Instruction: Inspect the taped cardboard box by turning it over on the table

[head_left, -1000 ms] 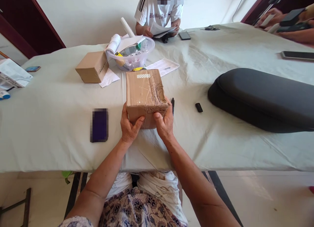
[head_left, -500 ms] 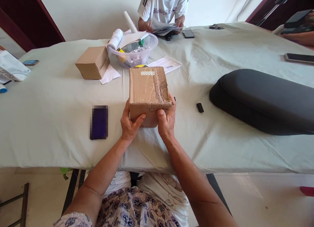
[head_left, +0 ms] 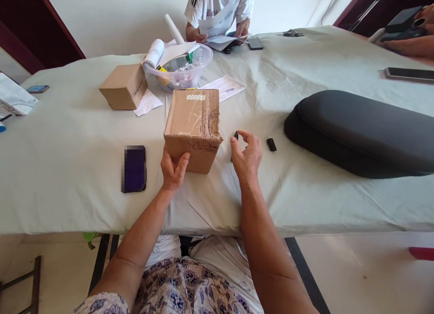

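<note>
A taped cardboard box (head_left: 185,124) with dark scribbled lines at its right corner tilts slightly above the cloth-covered table. My left hand (head_left: 174,169) grips its lower left side, thumb on the near face and fingers around the edge, partly hidden. Apart from the box, to its right, my right hand (head_left: 247,156) pinches a slim black marker (head_left: 236,135) between thumb and fingertips; most of the marker is hidden behind the hand. A small black cap-like piece (head_left: 271,144) lies on the cloth just right of that hand.
A dark blue phone-shaped object (head_left: 134,169) lies left. Behind are a second box (head_left: 124,86), a plastic basin (head_left: 206,61) and papers (head_left: 224,88). A large black case (head_left: 359,133) takes up the right. Across the table a person (head_left: 220,16) holds papers.
My right hand has let go of the box and moved right with the marker. The box, still in my left hand, has shifted slightly left and turned. The person opposite has lifted a sheet.
</note>
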Available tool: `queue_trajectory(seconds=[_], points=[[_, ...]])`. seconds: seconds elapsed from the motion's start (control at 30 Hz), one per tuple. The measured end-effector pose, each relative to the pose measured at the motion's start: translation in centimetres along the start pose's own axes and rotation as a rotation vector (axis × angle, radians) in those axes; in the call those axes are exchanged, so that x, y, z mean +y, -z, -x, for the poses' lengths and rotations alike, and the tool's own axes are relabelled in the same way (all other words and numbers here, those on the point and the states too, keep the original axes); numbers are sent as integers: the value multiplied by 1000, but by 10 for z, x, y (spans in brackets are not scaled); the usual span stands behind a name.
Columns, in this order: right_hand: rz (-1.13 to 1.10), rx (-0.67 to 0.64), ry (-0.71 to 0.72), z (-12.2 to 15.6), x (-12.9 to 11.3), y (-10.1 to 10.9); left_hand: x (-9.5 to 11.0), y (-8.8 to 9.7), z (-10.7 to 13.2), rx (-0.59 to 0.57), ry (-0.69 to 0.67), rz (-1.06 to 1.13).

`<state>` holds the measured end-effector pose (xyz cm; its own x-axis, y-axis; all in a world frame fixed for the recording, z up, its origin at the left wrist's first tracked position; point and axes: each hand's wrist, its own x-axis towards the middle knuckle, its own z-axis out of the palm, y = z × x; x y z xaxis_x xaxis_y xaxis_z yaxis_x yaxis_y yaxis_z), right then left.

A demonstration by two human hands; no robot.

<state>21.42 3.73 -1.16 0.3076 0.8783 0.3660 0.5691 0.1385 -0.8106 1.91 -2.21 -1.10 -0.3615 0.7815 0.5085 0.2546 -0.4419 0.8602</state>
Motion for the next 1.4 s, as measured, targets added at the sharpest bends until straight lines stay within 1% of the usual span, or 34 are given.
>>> queue_trajectory(seconds=[0.07, 0.13, 0.2, 0.23, 0.3, 0.33, 0.37, 0.43, 0.53, 0.6, 0.67, 0.73, 0.8, 0.83, 0.9, 1.07, 1.17, 1.27, 1.4], points=[[214, -82, -56, -5, 8, 2, 1, 1, -1, 12, 6, -14], [381, -181, -112, -5, 12, 3, 2, 1, -2, 25, 7, -25], [470, -270, -141, -4, 14, 3, 4, 1, -2, 39, 6, -29], [478, -296, -153, -4, 14, 3, 5, 1, -3, 43, 5, -31], [411, -294, -178, -5, 14, 2, 6, 0, -4, 43, 9, -39], [331, -273, -189, -6, 14, 1, 6, 0, -4, 43, 12, -44], [217, -245, -190, -7, 13, 1, 6, 0, -4, 43, 16, -50], [-89, -169, -157, -8, 10, 0, 5, 1, -6, 47, 25, -59], [-548, -51, -46, -3, 0, 1, 2, 3, -8, 67, 32, -60], [-688, 31, 63, 4, -9, 1, 0, 4, -10, 85, 34, -75], [-692, 107, 214, 13, -18, -1, 0, 5, -10, 91, 37, -100], [-659, 144, 395, 23, -24, -3, 1, 5, -10, 88, 46, -117], [-633, 121, 546, 31, -30, -5, 2, 4, -10, 88, 61, -124], [-617, 97, 595, 34, -33, -5, 2, 4, -11, 88, 69, -127], [-573, 81, 651, 38, -37, -4, 2, 3, -11, 87, 76, -132], [-577, 209, 763, 40, -40, 2, 3, 1, -13, 79, 63, -123], [-492, 230, 849, 45, -38, 3, 3, 1, -13, 71, 61, -126], [-415, 181, 941, 49, -39, 3, 3, 1, -12, 59, 63, -127], [-448, 106, 975, 48, -50, 4, 2, 2, -12, 59, 68, -131]])
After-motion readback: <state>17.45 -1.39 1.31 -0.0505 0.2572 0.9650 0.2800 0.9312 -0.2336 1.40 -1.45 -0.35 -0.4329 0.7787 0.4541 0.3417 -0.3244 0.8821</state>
